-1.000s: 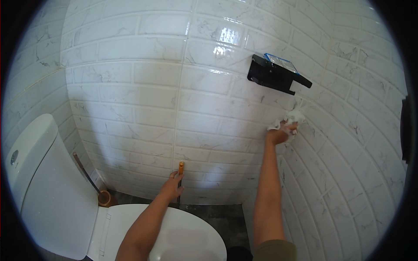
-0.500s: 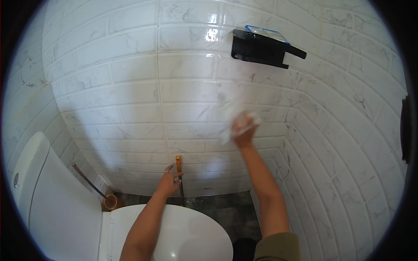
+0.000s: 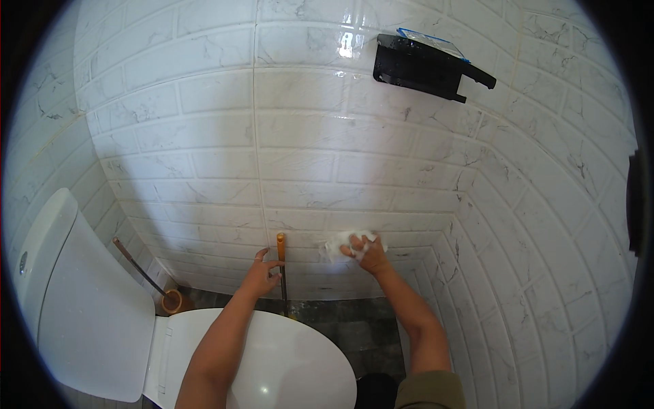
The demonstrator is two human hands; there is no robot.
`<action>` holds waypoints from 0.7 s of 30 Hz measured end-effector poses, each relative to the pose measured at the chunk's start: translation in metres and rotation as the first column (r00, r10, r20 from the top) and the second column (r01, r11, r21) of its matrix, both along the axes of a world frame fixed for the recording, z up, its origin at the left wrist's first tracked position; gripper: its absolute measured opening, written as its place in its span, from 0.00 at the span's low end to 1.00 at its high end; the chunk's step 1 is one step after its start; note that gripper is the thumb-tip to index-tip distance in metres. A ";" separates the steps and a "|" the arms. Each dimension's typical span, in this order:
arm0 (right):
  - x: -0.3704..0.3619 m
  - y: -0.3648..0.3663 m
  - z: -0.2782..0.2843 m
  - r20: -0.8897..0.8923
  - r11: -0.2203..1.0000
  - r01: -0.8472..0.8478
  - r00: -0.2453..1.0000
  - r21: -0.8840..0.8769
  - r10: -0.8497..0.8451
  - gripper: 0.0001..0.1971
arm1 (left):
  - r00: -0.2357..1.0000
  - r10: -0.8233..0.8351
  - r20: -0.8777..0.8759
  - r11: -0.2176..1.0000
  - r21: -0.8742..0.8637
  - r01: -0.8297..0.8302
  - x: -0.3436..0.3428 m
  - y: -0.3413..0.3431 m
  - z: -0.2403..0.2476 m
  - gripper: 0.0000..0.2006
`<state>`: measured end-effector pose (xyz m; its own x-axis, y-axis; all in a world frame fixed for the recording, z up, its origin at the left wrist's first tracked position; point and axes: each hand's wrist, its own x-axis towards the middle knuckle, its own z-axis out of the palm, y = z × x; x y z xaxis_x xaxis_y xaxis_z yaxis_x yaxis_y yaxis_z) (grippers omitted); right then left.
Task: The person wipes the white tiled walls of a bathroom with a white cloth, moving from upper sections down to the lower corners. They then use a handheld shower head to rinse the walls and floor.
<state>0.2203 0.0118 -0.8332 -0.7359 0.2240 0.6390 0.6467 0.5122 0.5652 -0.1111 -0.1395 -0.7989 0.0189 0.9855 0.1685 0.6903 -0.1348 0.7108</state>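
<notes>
Item: white cloth [image 3: 334, 249], bunched, at the lower part of the tiled wall [image 3: 300, 129], to the right of the orange-handled stick [image 3: 281, 245]. Right hand [image 3: 369, 257]: fingers bent and clamped on the cloth, which appears to be against the tiles. Left hand [image 3: 259, 278]: fingers apart, beside the stick's handle (whether a fingertip touches it, one cannot tell).

Condition of work: wiping of the wall, judged to be under way and unfinished, since the cloth is in use at the tiles. Done: uncertain; the tiles look pale and glossy throughout, and nothing marks wiped from unwiped. Left: likewise not readable; no plain smear or spill shows on the open stretch of wall.

Fixtures: black shelf [image 3: 421, 68] on the wall, bearing a blue-edged packet [image 3: 430, 43]; toilet lid [image 3: 300, 354], closed, below the left forearm; brown brush holder [image 3: 174, 302] near the corner.
</notes>
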 end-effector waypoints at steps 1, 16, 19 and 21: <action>0.002 0.006 0.026 -0.098 0.995 -0.016 0.995 0.099 0.026 0.19 | 1.000 0.005 0.002 1.000 -0.004 -0.005 -0.003 0.000 -0.003 0.17; 0.030 -0.012 -0.044 -0.784 0.783 -0.036 0.007 -0.621 -0.621 0.36 | 1.000 -0.003 -0.012 1.000 -0.018 0.003 0.003 0.005 -0.007 0.18; 0.011 -0.014 -0.029 -0.869 0.869 0.025 -0.053 -0.493 -0.492 0.33 | 1.000 -0.001 -0.016 1.000 -0.020 0.001 -0.002 0.004 -0.006 0.18; -0.004 -0.009 0.044 -0.923 0.923 0.040 -0.046 -0.384 -0.382 0.31 | 1.000 0.018 -0.022 1.000 -0.025 -0.018 -0.007 0.000 -0.006 0.18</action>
